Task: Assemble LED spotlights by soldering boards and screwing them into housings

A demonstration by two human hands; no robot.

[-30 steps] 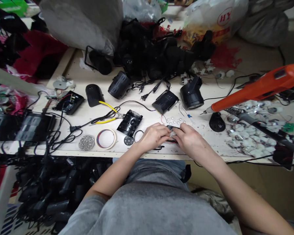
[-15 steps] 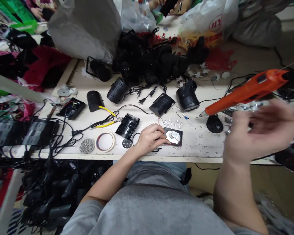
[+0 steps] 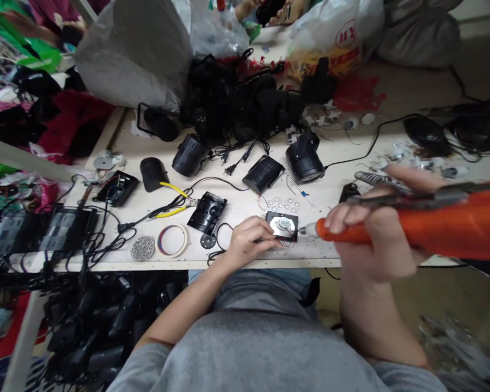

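Observation:
My right hand (image 3: 375, 234) is wrapped round an orange electric screwdriver (image 3: 441, 223), which lies nearly level with its bit pointing left. The bit's tip is by the right side of a small black plate (image 3: 294, 228) that carries a silver motor (image 3: 285, 224); whether they touch I cannot tell. My left hand (image 3: 251, 239) grips the plate's left edge with bent fingers and holds it on the table near the front edge. Thin wires trail below the plate. Several small shiny round parts (image 3: 283, 204) lie just behind it.
Left of my left hand are a black housing half (image 3: 207, 212), yellow-handled pliers (image 3: 175, 212), a tape roll (image 3: 172, 241) and a dish of screws (image 3: 142, 248). Black lamp-like housings (image 3: 305, 158) stand farther back, before plastic bags (image 3: 134, 54). A co-worker's hands (image 3: 286, 11) show at the far side.
My right hand has closed on the orange screwdriver, which hung in front of it, and brought it down and left to the plate. My left hand stays on the plate.

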